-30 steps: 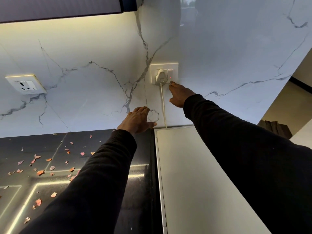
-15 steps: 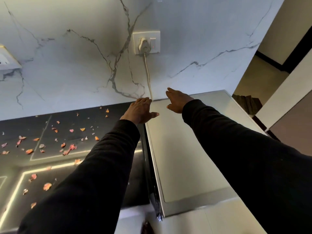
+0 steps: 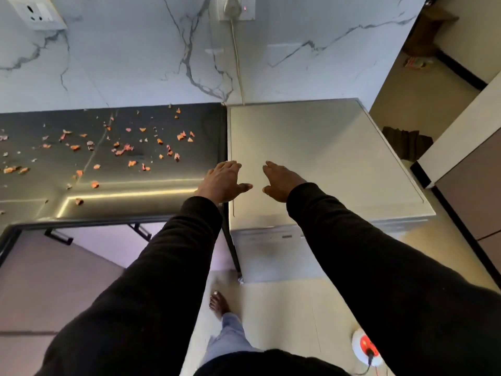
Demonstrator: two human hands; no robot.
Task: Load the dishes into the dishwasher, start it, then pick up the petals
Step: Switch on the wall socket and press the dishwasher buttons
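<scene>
Hovering over the dishwasher (image 3: 311, 147) — left hand (image 3: 221, 181), right hand (image 3: 282, 180) — fingers spread, holding nothing.

One wide-angle camera, worn on the head, looks forward and steeply down from near above the dishwasher (image 3: 320, 147). Left of the dishwasher it takes in the worktop (image 3: 206, 147), behind it the wall (image 3: 122, 63), in front the floor (image 3: 284, 308).

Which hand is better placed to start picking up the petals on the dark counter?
Probably the left hand: it is open at the counter edge, nearest the petals. The right hand is over the dishwasher, farther away.
</scene>
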